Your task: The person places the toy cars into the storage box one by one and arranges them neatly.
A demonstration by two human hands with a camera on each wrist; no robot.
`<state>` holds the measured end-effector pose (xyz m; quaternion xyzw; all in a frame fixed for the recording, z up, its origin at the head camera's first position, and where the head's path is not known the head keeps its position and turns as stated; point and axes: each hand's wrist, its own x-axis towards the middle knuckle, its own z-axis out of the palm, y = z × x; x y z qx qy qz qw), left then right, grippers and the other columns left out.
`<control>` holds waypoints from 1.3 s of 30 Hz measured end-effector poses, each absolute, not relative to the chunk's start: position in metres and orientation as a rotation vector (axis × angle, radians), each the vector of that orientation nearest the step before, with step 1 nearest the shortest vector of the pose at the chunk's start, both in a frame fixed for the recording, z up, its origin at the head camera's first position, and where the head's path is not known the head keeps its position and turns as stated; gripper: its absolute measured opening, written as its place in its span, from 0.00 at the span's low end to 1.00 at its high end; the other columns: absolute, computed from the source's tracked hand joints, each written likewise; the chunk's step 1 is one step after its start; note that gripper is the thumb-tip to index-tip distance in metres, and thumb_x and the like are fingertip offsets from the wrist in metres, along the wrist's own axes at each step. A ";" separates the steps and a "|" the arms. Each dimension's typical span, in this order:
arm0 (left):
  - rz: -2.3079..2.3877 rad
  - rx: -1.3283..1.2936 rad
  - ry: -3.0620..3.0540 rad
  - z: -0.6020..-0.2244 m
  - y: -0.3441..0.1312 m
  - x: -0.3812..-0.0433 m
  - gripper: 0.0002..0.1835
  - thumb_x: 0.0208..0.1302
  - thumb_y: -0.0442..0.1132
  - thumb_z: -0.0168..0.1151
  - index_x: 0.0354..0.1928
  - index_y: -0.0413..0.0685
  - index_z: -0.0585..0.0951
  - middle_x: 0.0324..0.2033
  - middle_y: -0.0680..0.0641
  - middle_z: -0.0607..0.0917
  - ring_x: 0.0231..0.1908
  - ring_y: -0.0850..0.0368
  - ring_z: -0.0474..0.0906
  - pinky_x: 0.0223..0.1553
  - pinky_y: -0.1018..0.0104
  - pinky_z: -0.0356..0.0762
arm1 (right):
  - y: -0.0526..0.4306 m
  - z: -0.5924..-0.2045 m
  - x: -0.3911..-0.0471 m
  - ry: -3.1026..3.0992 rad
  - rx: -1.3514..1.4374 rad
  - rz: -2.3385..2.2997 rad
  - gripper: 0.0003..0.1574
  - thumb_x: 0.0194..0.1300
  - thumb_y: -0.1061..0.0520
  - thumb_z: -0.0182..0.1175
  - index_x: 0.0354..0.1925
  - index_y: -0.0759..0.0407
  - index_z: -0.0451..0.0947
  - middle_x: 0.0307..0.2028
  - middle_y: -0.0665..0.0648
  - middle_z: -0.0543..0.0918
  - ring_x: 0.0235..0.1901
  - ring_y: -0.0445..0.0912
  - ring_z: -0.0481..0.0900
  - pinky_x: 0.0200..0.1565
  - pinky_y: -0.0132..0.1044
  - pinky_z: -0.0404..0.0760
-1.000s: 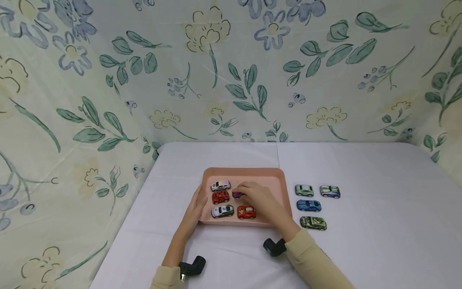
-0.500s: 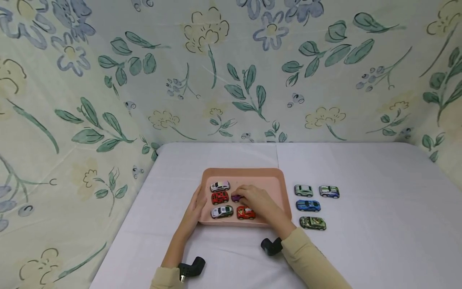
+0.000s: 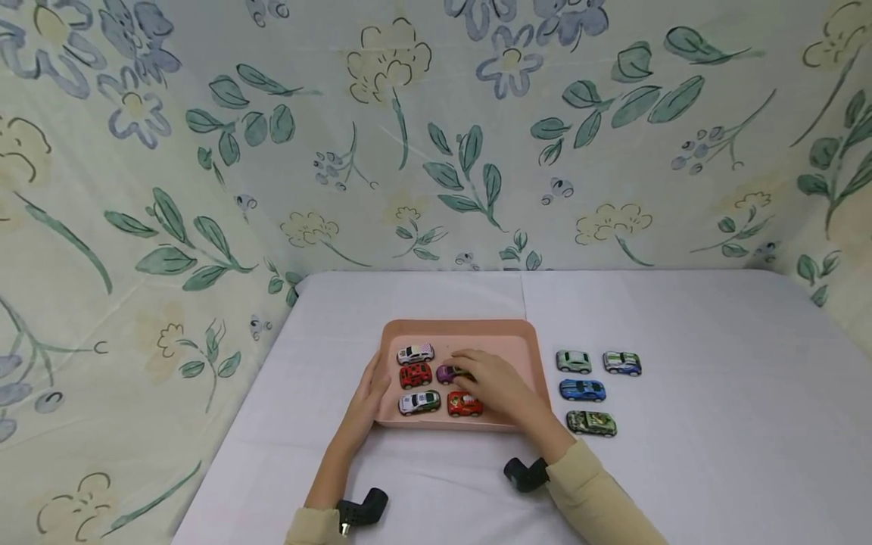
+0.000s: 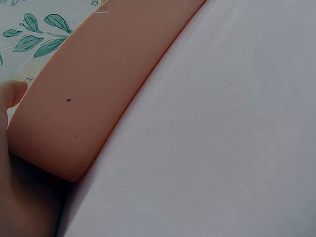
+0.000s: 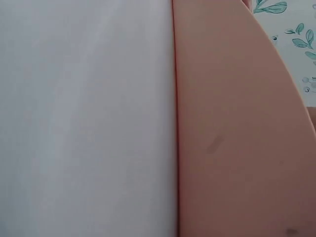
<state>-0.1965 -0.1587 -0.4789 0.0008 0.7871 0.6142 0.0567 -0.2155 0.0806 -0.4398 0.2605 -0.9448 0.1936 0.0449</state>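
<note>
A pink tray (image 3: 463,327) lies on the white-covered table. My left hand (image 3: 368,386) holds the tray's left side; its thumb (image 4: 16,93) comes over the rim in the left wrist view. Over the tray's middle, my right hand (image 3: 493,380) has its fingers loosely spread above a purple toy car (image 3: 446,374), partly covering it. Left of that car stand a white toy car (image 3: 415,353), a red one with black spots (image 3: 415,375) and a white-and-green one (image 3: 418,403). A red toy car (image 3: 465,404) sits just below the right hand's fingers.
Right of the tray, on the tablecloth (image 3: 715,393), are a pale green toy car (image 3: 574,361), a white, blue and green one (image 3: 622,362), a blue one (image 3: 582,390) and a camouflage one (image 3: 591,423). Floral cloth (image 3: 436,151) hangs behind the table.
My right hand's fingers have loosened and drawn slightly right off the purple toy car, so more of it shows. The left hand stays at the tray's side.
</note>
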 end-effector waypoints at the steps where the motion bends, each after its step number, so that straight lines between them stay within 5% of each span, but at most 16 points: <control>1: 1.863 0.006 2.389 -0.479 -0.159 -0.196 0.32 0.68 0.55 0.43 0.70 0.63 0.48 0.71 0.49 0.48 0.71 0.46 0.39 0.67 0.40 0.37 | 0.082 -0.440 -0.214 -2.876 0.789 0.597 0.21 0.62 0.51 0.57 0.54 0.50 0.75 0.55 0.54 0.76 0.57 0.50 0.72 0.59 0.44 0.71; 11: 1.862 0.003 2.389 -0.479 -0.159 -0.197 0.31 0.68 0.55 0.42 0.70 0.64 0.48 0.71 0.49 0.47 0.71 0.45 0.38 0.67 0.40 0.37 | 0.095 -0.440 -0.197 -2.742 0.762 0.470 0.23 0.63 0.51 0.54 0.56 0.54 0.73 0.58 0.56 0.74 0.58 0.52 0.70 0.61 0.53 0.64; 39: 1.857 -0.020 2.387 -0.480 -0.158 -0.197 0.32 0.67 0.55 0.43 0.70 0.65 0.47 0.71 0.49 0.47 0.71 0.45 0.38 0.67 0.40 0.37 | 0.171 -0.431 -0.153 -2.735 0.506 0.215 0.29 0.59 0.46 0.58 0.59 0.50 0.69 0.57 0.57 0.73 0.57 0.52 0.71 0.60 0.57 0.62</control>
